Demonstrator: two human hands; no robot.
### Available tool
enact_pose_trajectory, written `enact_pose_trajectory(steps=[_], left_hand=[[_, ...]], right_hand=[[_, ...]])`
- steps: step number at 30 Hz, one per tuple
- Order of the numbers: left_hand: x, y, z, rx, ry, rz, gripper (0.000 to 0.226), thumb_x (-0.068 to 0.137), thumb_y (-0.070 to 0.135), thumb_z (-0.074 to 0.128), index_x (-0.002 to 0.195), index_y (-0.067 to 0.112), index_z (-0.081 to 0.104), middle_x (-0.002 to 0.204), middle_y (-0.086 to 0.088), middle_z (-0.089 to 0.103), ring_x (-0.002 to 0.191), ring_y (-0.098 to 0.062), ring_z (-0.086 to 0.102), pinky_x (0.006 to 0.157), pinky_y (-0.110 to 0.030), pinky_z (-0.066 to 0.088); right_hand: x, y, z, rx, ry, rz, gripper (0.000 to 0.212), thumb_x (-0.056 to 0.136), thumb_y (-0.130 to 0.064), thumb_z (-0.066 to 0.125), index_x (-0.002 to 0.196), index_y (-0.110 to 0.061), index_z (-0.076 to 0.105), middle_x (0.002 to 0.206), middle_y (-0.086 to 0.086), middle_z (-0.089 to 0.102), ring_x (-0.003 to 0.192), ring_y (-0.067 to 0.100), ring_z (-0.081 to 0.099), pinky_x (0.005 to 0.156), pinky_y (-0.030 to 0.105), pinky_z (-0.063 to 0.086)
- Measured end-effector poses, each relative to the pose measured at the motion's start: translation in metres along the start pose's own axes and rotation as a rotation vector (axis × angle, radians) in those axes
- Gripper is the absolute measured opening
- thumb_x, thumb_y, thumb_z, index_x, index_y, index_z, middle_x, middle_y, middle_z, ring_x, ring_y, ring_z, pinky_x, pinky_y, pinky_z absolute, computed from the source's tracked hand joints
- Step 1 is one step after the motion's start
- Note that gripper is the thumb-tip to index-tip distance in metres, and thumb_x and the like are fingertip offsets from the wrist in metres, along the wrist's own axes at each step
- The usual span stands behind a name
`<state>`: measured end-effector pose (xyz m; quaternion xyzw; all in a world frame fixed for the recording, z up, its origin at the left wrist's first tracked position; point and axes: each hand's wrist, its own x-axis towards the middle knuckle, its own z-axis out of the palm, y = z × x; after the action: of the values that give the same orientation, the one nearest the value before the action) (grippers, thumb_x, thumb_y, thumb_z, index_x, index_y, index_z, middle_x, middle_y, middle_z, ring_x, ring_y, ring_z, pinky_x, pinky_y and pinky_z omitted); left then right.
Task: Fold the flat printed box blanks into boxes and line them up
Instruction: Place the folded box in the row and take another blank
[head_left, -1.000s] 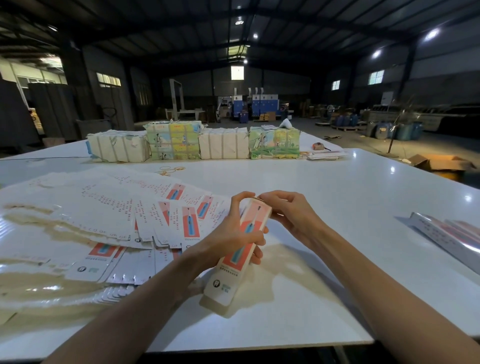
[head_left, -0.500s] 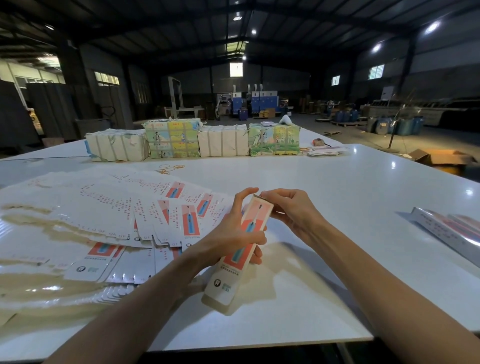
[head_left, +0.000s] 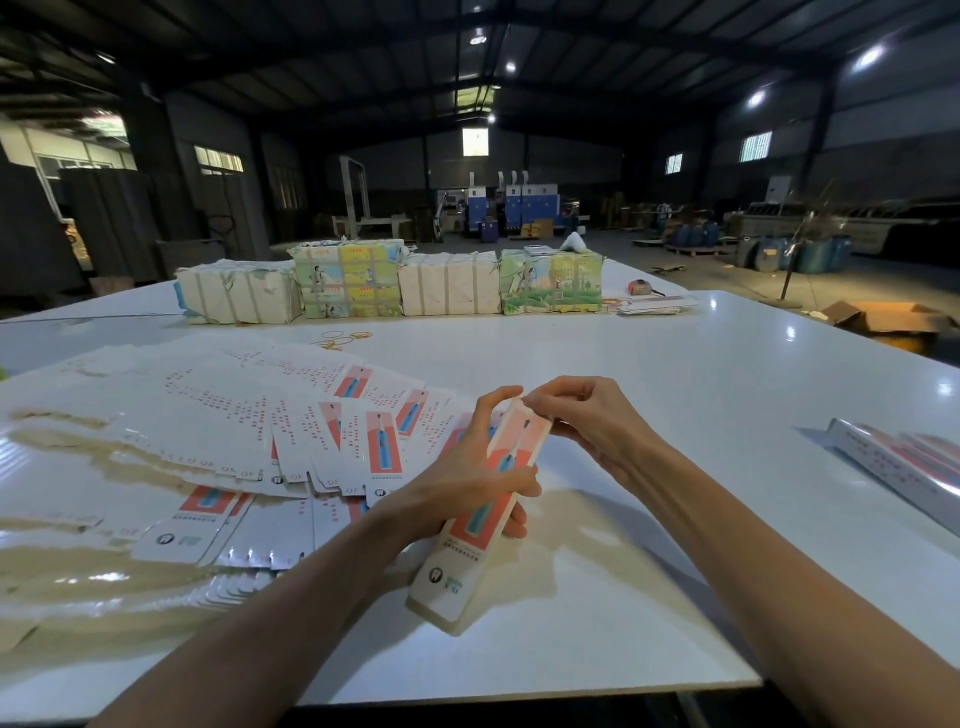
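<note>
The left hand (head_left: 467, 483) grips a long box (head_left: 485, 514) above the worktop (head_left: 675, 395). The right hand (head_left: 587, 421) pinches its top end.

glossy white table (head_left: 649, 374) bears fanned flat blanks (head_left: 249, 436), wrapped bundles (head_left: 348, 280).

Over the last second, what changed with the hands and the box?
Very little. The right hand edged its fingers onto the top end of the box, at the flap. The left hand still grips the box's middle; the flat blanks and finished boxes stayed put.
</note>
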<state>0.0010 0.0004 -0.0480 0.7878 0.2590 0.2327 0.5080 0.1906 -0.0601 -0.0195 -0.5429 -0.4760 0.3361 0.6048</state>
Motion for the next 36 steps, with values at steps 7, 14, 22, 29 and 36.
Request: enact_pose_trajectory(steps=[7, 14, 22, 29, 36], left_hand=[[0.005, -0.004, -0.007, -0.169, 0.063, -0.040, 0.085, 0.080, 0.021, 0.086, 0.130, 0.067, 0.035, 0.114, -0.012, 0.068, 0.079, -0.035, 0.079, 0.063, -0.041, 0.064], [0.014, -0.012, -0.011, -0.220, 0.287, -0.004, 0.022, 0.093, 0.055, 0.072, 0.108, 0.059, 0.056, 0.089, 0.003, 0.077, 0.084, -0.025, 0.081, 0.071, -0.043, 0.067], [0.013, -0.009, -0.023, -0.302, 0.350, 0.021, 0.024, 0.096, 0.040, 0.076, 0.112, 0.025, 0.068, 0.089, -0.006, 0.081, 0.083, -0.024, 0.081, 0.063, -0.028, 0.063], [0.012, -0.008, -0.020, -0.310, 0.331, -0.010, 0.023, 0.098, 0.032, 0.074, 0.110, 0.015, 0.067, 0.089, -0.008, 0.081, 0.083, -0.025, 0.081, 0.064, -0.031, 0.064], [0.016, -0.019, -0.019, -0.310, 0.320, -0.058, 0.027, 0.097, 0.034, 0.075, 0.113, 0.015, 0.065, 0.092, -0.008, 0.081, 0.084, -0.027, 0.081, 0.064, -0.033, 0.065]], right_hand=[[-0.003, 0.007, 0.009, 0.123, -0.152, 0.048, 0.021, 0.100, -0.022, 0.072, 0.115, -0.010, 0.081, 0.109, 0.010, 0.081, 0.103, 0.023, 0.078, 0.081, 0.027, 0.063], [-0.003, 0.014, 0.017, 0.008, -0.151, -0.029, 0.018, 0.103, -0.021, 0.068, 0.114, -0.017, 0.081, 0.103, 0.009, 0.081, 0.099, 0.027, 0.079, 0.085, 0.028, 0.064], [-0.005, 0.008, 0.019, 0.065, -0.099, 0.011, 0.021, 0.102, -0.019, 0.069, 0.108, -0.002, 0.078, 0.097, 0.016, 0.080, 0.092, 0.027, 0.079, 0.076, 0.022, 0.061], [-0.003, 0.012, 0.019, 0.031, -0.065, -0.001, 0.018, 0.100, -0.016, 0.071, 0.101, 0.001, 0.079, 0.092, 0.016, 0.080, 0.085, 0.026, 0.079, 0.073, 0.022, 0.060], [0.001, 0.024, 0.022, -0.033, -0.042, 0.006, 0.020, 0.101, -0.020, 0.070, 0.100, -0.001, 0.079, 0.090, 0.011, 0.081, 0.084, 0.025, 0.080, 0.073, 0.020, 0.059]])
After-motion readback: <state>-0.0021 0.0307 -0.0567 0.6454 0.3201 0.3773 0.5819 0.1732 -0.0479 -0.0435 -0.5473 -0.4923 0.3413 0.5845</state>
